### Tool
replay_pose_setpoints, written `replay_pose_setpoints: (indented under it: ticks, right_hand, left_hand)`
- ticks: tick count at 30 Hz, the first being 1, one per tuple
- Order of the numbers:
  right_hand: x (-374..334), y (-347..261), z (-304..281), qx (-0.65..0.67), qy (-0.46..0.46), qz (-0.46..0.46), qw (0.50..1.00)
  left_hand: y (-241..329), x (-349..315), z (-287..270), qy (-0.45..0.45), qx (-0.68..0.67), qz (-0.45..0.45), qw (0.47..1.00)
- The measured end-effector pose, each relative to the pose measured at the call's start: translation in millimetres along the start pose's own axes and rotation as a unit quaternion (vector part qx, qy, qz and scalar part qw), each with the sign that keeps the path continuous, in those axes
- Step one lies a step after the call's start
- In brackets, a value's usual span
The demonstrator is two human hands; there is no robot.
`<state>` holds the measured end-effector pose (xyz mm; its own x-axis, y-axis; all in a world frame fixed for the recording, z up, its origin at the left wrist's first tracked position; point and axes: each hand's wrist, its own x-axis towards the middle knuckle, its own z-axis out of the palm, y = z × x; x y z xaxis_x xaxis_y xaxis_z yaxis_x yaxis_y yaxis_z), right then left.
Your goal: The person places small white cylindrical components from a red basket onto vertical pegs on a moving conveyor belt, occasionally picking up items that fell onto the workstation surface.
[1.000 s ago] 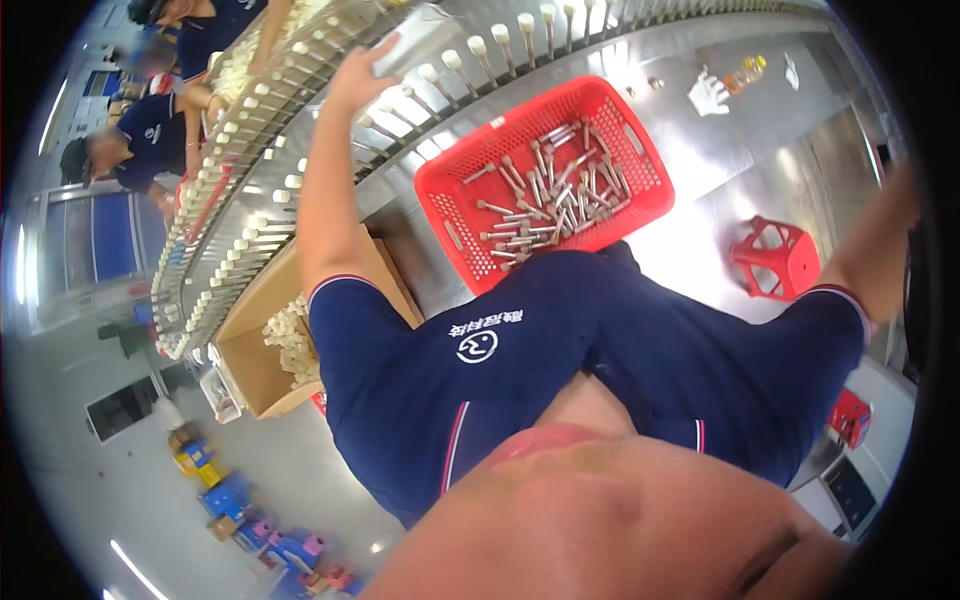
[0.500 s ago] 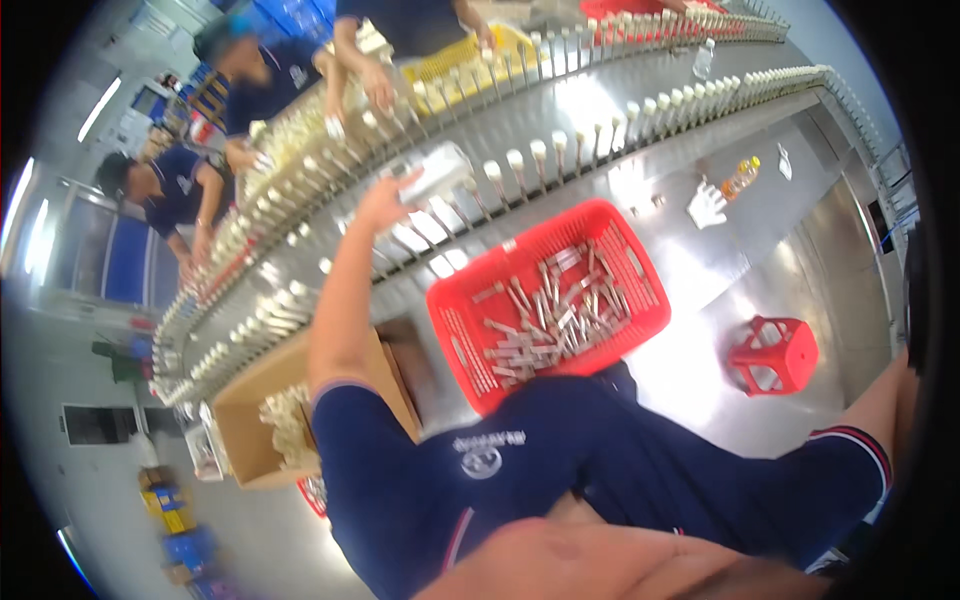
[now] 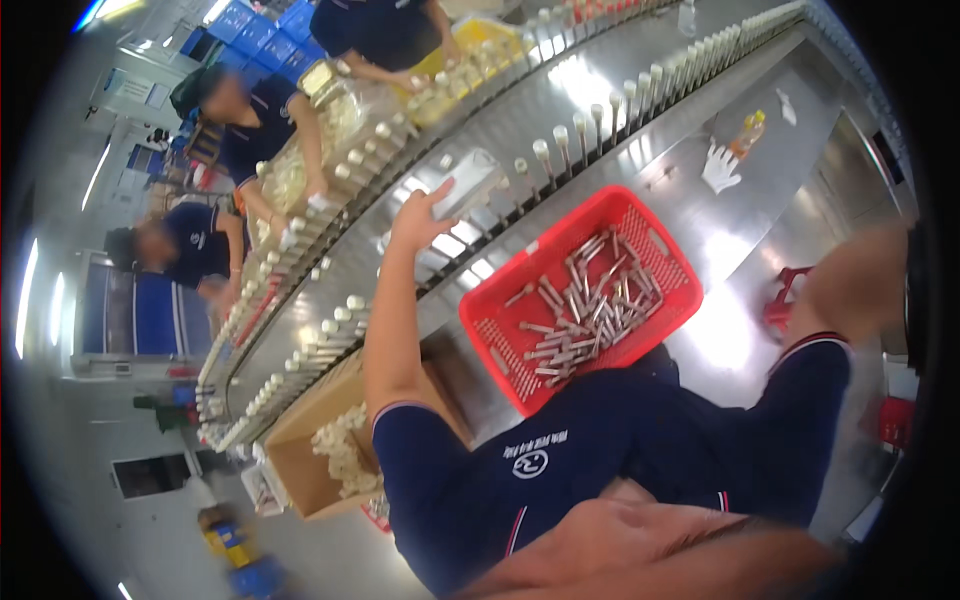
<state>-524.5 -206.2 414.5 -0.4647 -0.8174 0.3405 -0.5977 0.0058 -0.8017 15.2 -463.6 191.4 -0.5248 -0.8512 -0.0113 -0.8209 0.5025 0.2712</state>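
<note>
My left arm reaches up across the red basket's left side. My left hand (image 3: 424,220) is at the near end of a clear plastic box (image 3: 472,182) on the metal table, thumb and fingers apart; whether it grips the box's edge I cannot tell. Beside the box runs a curved row of upright pins with white tips (image 3: 541,150). Below it, the red basket (image 3: 520,262) holds many loose silvery rod-shaped pieces (image 3: 600,310). My right arm (image 3: 850,285) is bent at the right rim, and its hand is out of the picture.
A cardboard box (image 3: 300,440) with pale pieces stands left of the basket. On the table at the right lie a white glove (image 3: 720,167) and a bottle of amber liquid (image 3: 747,135). Co-workers (image 3: 265,130) work behind the far pin row, near a yellow basket (image 3: 505,48).
My view has shifted, so the basket and table appear farther right. My left hand stays by the clear box, its fingers slightly more spread. My right arm has come farther into the picture.
</note>
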Motion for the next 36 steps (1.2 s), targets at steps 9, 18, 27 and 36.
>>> replay_pose_setpoints:
  ticks: [9,18,27,36]
  right_hand:
    - [-71.4,196.2,437.6,0.051,-0.274,0.019,0.96]
    - [-18.6,181.7,435.1,0.133,-0.116,-0.046,0.983]
    - [-222.9,249.9,380.5,-0.082,-0.382,0.0,0.921]
    - [-295.6,232.2,298.3,-0.114,-0.393,0.084,0.908]
  left_hand:
    - [13.4,-15.3,22.9,-0.028,0.002,0.001,1.0]
    - [40.6,3.2,12.8,-0.017,-0.032,0.008,0.999]
    - [36.2,7.2,25.9,-0.051,0.002,0.001,0.999]
    - [42.4,2.9,-28.2,0.042,-0.035,0.031,0.998]
